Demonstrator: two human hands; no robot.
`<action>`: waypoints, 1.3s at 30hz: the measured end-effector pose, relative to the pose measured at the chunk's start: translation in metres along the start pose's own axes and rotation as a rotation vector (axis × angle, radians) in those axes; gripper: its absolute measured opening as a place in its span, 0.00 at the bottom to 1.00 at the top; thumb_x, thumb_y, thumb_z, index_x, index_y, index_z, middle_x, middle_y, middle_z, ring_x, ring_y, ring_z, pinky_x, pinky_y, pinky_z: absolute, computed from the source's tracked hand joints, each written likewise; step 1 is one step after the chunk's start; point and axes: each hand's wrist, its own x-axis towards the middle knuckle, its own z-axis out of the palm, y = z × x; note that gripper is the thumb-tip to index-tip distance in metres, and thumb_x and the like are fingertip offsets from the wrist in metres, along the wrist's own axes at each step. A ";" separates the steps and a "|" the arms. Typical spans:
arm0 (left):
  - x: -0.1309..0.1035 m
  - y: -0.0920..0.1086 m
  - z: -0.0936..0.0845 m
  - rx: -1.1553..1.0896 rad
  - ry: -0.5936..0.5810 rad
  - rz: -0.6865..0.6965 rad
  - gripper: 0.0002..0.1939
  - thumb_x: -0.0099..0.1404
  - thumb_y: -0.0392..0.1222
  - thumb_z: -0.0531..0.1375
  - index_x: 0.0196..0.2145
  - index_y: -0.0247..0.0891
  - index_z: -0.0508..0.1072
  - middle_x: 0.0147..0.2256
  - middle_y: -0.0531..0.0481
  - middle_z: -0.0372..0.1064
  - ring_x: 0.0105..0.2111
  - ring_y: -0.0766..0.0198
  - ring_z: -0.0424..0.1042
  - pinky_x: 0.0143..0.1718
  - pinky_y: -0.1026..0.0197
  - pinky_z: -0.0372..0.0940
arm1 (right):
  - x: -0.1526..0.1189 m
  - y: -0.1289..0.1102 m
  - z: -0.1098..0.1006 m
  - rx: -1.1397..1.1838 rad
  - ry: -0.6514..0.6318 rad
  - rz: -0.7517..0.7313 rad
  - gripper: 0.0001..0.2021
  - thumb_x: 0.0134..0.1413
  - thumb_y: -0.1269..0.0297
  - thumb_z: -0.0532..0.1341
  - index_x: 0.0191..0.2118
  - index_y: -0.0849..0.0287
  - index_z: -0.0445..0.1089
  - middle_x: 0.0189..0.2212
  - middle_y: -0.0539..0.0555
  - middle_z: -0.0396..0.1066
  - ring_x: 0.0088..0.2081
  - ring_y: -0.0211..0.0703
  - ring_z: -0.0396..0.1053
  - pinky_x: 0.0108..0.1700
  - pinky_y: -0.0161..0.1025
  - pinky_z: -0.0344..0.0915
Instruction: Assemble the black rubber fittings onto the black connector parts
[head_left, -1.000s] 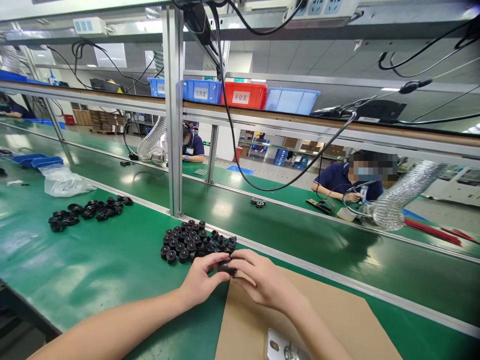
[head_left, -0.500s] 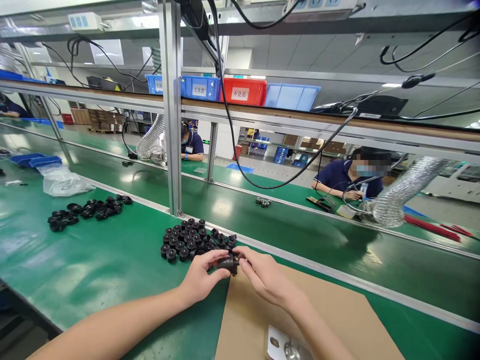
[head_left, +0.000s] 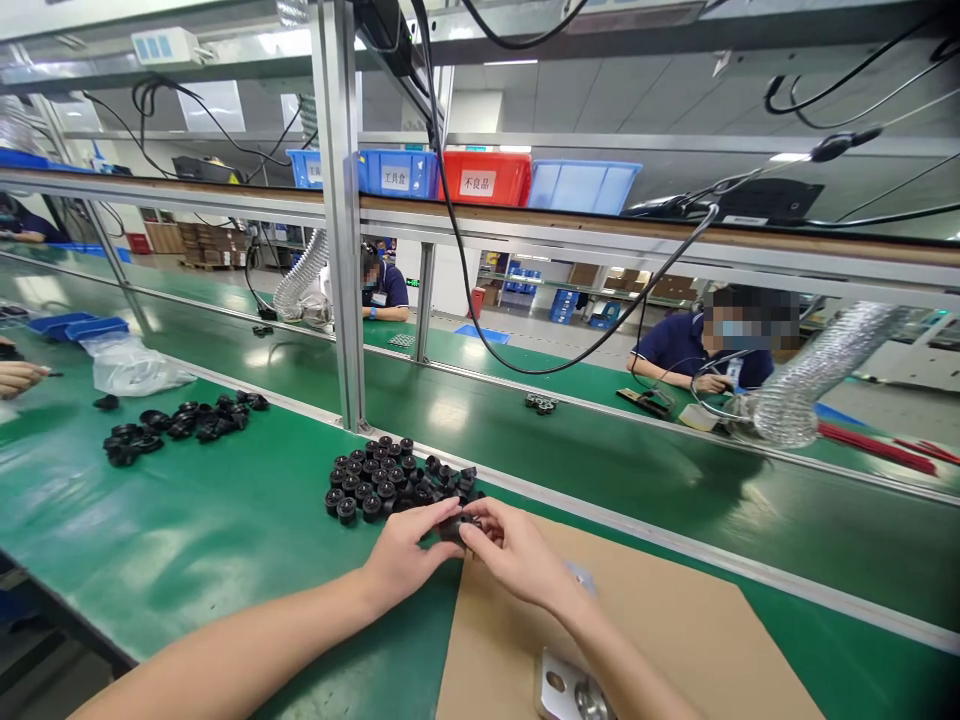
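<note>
A small black cylindrical part [head_left: 452, 528] is held between my two hands, over the left edge of a brown cardboard sheet [head_left: 637, 620]. My left hand [head_left: 409, 545] grips its left side between thumb and fingers. At its right end, the fingers and thumb of my right hand [head_left: 517, 550] close on the same part and cover much of it. Just behind my hands lies a group of black round parts [head_left: 371, 480], several standing in rows and others heaped loosely. A metal plate with round holes [head_left: 570, 685] rests on the cardboard below my right forearm.
More black parts [head_left: 184, 420] lie in a pile on the green table [head_left: 247, 530] at left, near a clear plastic bag [head_left: 139, 365] and blue trays [head_left: 79, 327]. Another person's hand [head_left: 21, 378] is at the far left. A metal post [head_left: 341, 220] rises behind the parts.
My right fingers have moved left and closed over the part's right end, covering more of it. Another person's hand and a separate black piece have appeared at left.
</note>
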 end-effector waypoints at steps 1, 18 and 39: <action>0.003 0.004 -0.005 0.070 -0.063 -0.011 0.44 0.57 0.31 0.75 0.67 0.49 0.66 0.54 0.48 0.77 0.51 0.53 0.78 0.56 0.54 0.73 | 0.001 -0.001 0.001 0.003 0.018 0.030 0.11 0.68 0.60 0.58 0.49 0.58 0.74 0.34 0.53 0.76 0.32 0.44 0.72 0.33 0.37 0.63; 0.023 0.013 -0.032 0.767 -0.460 -0.377 0.28 0.68 0.39 0.67 0.62 0.39 0.63 0.45 0.42 0.79 0.46 0.46 0.79 0.44 0.56 0.70 | -0.006 0.004 0.007 -0.412 -0.112 -0.066 0.11 0.68 0.62 0.63 0.53 0.54 0.73 0.43 0.56 0.74 0.41 0.49 0.73 0.40 0.40 0.63; 0.034 0.014 -0.081 1.172 -0.458 -0.332 0.31 0.52 0.30 0.75 0.52 0.40 0.72 0.54 0.38 0.61 0.54 0.42 0.62 0.48 0.50 0.67 | 0.001 0.041 -0.011 -0.464 -0.116 0.021 0.09 0.55 0.69 0.65 0.39 0.55 0.64 0.37 0.52 0.72 0.37 0.48 0.68 0.35 0.39 0.53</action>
